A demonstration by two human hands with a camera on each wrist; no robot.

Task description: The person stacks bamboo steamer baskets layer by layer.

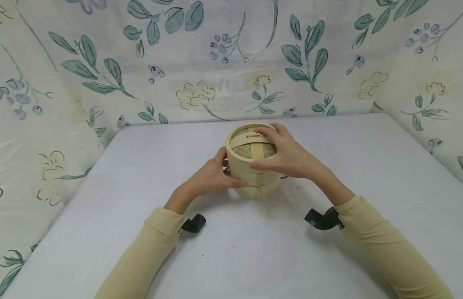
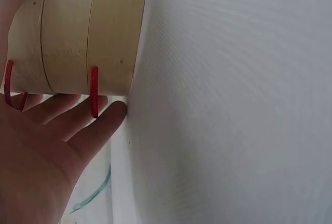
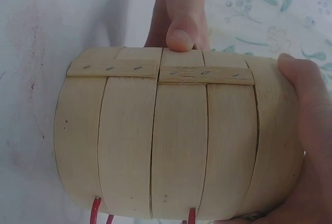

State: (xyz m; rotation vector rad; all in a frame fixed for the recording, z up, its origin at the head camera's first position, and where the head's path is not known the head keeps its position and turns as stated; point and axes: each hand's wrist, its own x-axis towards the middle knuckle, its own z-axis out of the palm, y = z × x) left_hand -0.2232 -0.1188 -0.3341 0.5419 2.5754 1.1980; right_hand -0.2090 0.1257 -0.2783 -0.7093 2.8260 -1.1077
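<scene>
A round, light bamboo steamer [image 1: 269, 191] stands upright on the white table, its woven lid [image 1: 242, 151] on top. Around its left side my left hand [image 1: 210, 176] holds the body, thumb across the front and the other fingers behind. My right hand [image 1: 291, 155] grips the lid at its right, with the thumb on the near rim and fingers over the top. Red loop handles [image 2: 94, 92] stick out from the steamer's side in the left wrist view. Stapled bamboo strips [image 3: 205, 74] cross the stacked bands in the right wrist view.
The white table [image 1: 231, 265] carries small specks and faint reddish stains near the steamer. Cloth with a leaf and flower print [image 1: 231, 83] hangs behind and at both sides. Black wrist cameras [image 1: 322, 219] jut inward from both sleeves.
</scene>
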